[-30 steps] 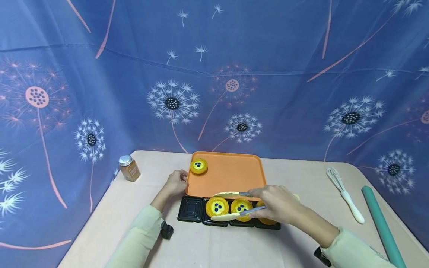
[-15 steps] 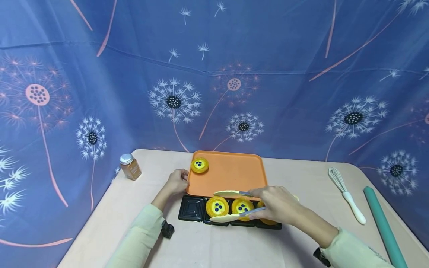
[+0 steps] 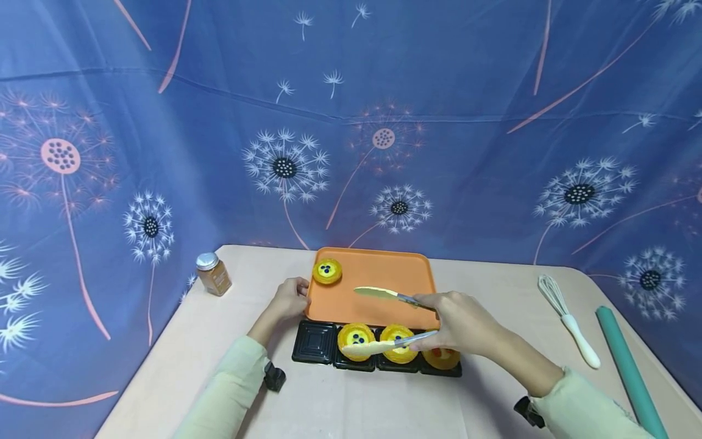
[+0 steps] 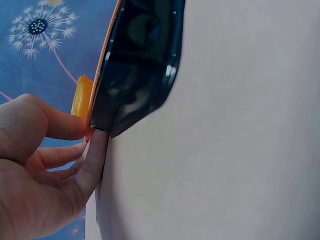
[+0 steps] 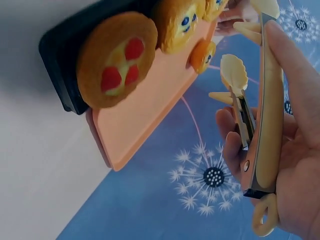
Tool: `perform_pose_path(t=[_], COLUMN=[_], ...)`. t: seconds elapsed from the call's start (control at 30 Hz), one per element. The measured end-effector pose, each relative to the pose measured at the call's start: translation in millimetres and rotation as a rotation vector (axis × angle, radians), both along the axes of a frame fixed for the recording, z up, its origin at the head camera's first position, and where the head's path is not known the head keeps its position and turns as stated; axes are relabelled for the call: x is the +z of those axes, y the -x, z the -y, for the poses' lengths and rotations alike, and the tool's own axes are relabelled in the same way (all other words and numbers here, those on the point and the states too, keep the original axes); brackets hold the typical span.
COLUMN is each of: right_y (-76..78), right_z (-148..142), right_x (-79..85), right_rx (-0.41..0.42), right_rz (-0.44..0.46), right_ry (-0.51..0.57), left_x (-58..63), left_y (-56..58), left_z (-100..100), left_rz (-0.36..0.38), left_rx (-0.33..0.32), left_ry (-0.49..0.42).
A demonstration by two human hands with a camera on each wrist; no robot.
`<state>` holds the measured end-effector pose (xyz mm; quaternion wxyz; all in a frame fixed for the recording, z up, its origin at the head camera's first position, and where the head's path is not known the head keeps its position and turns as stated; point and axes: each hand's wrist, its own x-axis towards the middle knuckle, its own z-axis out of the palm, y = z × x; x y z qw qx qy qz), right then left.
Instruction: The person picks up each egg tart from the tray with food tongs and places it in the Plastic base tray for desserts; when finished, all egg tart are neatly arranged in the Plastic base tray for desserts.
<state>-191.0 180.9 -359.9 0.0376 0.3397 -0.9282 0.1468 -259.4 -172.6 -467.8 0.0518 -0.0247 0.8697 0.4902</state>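
Note:
In the head view my left hand (image 3: 287, 297) holds the left edge of an orange tray (image 3: 378, 280), pinching it between thumb and fingers in the left wrist view. My right hand (image 3: 466, 323) grips a pair of food tongs (image 5: 270, 115) with cream-coloured tips, spread apart above the tray and the black container (image 3: 314, 342). That container's leftmost compartment is bare. Its others hold two blueberry egg tarts, partly behind the lower tong arm, and a tart with red pieces (image 5: 117, 60). One more blueberry egg tart (image 3: 327, 271) sits at the tray's back left corner.
A jar with a silver lid (image 3: 214, 274) stands at the table's left side. On the right lie a white-handled whisk (image 3: 567, 320) and a green roll (image 3: 631, 372). A blue dandelion-print cloth (image 3: 351, 122) hangs behind the table.
The tongs have opened wider, their far tip moving back over the tray. My right hand has lifted slightly and shifted right. My left hand stays at the tray's edge.

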Motion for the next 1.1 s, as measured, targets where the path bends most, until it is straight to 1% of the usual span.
perform_pose_path(t=[0.13,0.27,0.4,0.63,0.7,0.8,0.9,1.1], right_y=[14.6,32.8,50.0,80.3,87.2,95.1,100.8,107.7], right_z=[3.3,10.6,17.5,37.2,42.9,53.6,63.2,80.7], right_x=[3.5,2.4,-6.4,-24.7,-30.9,-38.1,-43.1,-45.5], right_rx=[-0.027,-0.068,-0.095,-0.114,-0.116,-0.130,-0.150,-0.176], right_rz=[-0.021,-0.040,-0.052,0.031,0.037,0.049,0.068,0.105], right_ry=[0.014,0.038,0.059,0.056,0.059,0.045,0.006,-0.011], left_x=[-1.0,-4.2,-5.9,-0.2,0.0,-0.2,-0.5,1.8], left_y=[-0.7,-2.0,-1.3,-0.5,-0.6,-1.4,-1.3,1.4], left_z=[0.9,2.2,2.7,1.4,0.0,0.7,1.6,2.6], left_rz=[0.000,-0.004,-0.003,0.005,0.005,0.015,0.022,0.006], left_rx=[0.001,0.010,0.009,0.010,0.014,0.016,0.010,0.006], left_ry=[-0.010,-0.008,-0.014,-0.026,-0.028,-0.033,-0.036,-0.021])
